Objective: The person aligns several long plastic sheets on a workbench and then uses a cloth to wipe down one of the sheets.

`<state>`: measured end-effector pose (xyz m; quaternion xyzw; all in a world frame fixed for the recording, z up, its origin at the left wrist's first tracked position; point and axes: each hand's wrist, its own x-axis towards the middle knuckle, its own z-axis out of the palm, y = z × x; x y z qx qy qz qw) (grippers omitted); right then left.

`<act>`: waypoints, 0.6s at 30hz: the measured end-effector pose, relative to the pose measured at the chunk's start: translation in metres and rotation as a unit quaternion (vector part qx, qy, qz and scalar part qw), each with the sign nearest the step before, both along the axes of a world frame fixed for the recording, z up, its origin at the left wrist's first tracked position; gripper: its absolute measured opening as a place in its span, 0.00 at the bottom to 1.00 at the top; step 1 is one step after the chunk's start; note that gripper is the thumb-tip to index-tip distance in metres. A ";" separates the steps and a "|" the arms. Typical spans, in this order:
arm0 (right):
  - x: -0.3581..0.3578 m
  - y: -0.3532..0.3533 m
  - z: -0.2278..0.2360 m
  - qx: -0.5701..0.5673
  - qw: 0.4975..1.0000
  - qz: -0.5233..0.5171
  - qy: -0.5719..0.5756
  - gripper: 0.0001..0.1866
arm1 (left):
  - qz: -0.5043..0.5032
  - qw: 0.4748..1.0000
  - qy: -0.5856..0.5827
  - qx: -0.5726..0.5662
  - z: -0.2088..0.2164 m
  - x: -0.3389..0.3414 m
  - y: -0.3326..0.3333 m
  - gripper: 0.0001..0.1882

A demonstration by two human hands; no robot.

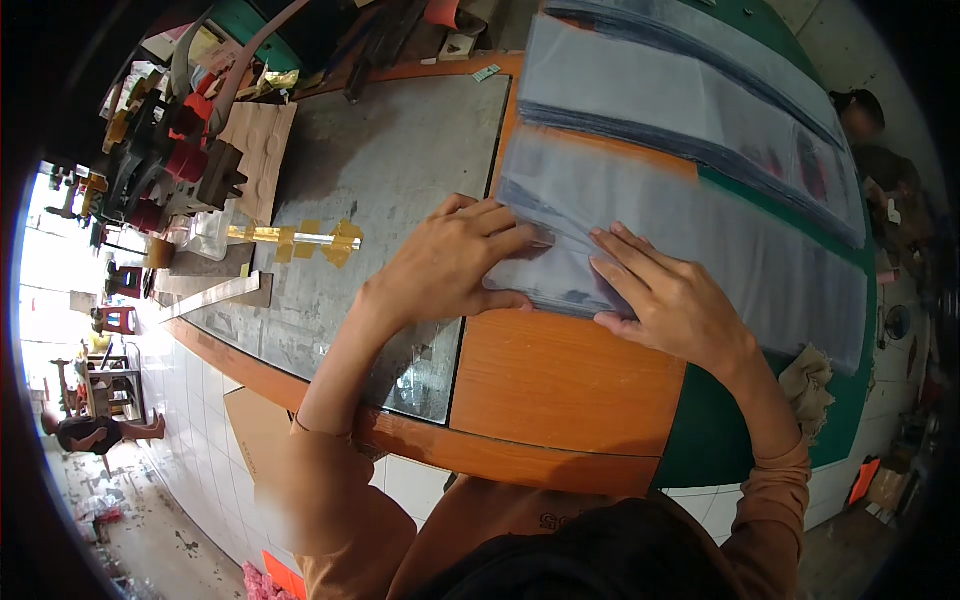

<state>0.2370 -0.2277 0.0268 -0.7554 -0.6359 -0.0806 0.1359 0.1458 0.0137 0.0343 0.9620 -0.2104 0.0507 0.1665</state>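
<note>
Dark shape | clear sheets under left grip, clasp: can't tell | right grip, unclenched

Lettering shows at the bottom middle of the frame, on the chest of the brown sweatshirt: a short row of dark outlined characters, the right end cut off by a black rounded shape in front of it. At the lower left, the cardboard box carries a faint line of small dark marks, too small to read. At the upper middle, a small green-and-white slip on the rim of the counter bears fine marks, also too small to read.
</note>
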 end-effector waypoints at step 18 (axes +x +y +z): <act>-0.003 0.002 0.000 0.043 0.999 0.010 0.031 0.10 | -0.012 0.988 -0.135 0.072 -0.002 -0.015 -0.029 0.09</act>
